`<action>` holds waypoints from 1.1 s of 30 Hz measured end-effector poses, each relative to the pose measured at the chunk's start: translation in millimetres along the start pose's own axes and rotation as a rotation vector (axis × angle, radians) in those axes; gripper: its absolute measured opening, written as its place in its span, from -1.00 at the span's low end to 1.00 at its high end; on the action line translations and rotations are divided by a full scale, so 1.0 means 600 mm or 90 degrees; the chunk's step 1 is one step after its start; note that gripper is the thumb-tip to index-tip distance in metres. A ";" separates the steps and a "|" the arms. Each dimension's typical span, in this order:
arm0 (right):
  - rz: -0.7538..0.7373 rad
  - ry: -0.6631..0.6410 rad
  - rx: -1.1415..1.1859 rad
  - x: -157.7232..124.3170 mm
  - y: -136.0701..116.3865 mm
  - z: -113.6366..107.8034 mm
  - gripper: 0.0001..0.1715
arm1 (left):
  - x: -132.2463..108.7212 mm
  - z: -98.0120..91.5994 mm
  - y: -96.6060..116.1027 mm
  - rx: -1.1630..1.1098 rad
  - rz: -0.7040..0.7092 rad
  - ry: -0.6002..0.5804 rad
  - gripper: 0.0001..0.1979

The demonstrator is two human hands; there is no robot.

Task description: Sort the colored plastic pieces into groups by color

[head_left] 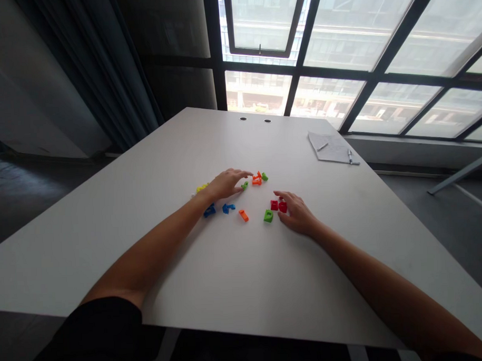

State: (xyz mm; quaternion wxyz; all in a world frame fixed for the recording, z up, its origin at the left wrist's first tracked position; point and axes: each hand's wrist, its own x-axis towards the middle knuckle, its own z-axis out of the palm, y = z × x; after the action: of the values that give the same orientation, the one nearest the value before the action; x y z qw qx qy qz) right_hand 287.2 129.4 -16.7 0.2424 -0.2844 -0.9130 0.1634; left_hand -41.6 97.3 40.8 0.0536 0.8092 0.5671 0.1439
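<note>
My left hand (227,184) is stretched over the table with thumb and fingers apart. A small green plastic piece (245,185) lies by its thumb tip, and orange pieces (257,181) lie just beyond its fingertips. My right hand (296,212) rests on the table, fingers spread around two red blocks (279,205); whether it touches them I cannot tell. Left of its thumb sits a green block (268,216) with a recess. Blue pieces (227,208) and yellow pieces (202,187) lie near my left wrist, partly hidden by it. One orange piece (243,215) lies between the hands.
Another green piece (264,176) touches or nearly touches the orange cluster. Papers (330,147) with two pens lie at the far right of the white table (236,275). Two round holes pass through the tabletop near its far edge, by the windows.
</note>
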 end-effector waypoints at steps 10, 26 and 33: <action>-0.001 0.005 -0.001 0.000 -0.004 0.000 -0.25 | -0.008 -0.018 -0.068 0.109 -0.211 0.046 -0.42; 0.000 0.002 -0.013 0.000 -0.005 0.000 -0.24 | 0.061 -0.012 -0.039 -0.031 -0.222 -0.027 -0.64; 0.000 0.000 -0.008 -0.001 -0.008 -0.001 -0.25 | 0.052 -0.028 -0.032 -0.077 -0.210 0.201 -0.64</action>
State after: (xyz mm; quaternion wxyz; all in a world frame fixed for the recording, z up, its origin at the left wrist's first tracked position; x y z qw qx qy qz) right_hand 285.6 125.4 -14.2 0.2402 -0.2862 -0.9141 0.1574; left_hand -53.9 131.7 57.4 0.0352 0.6684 0.6832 0.2919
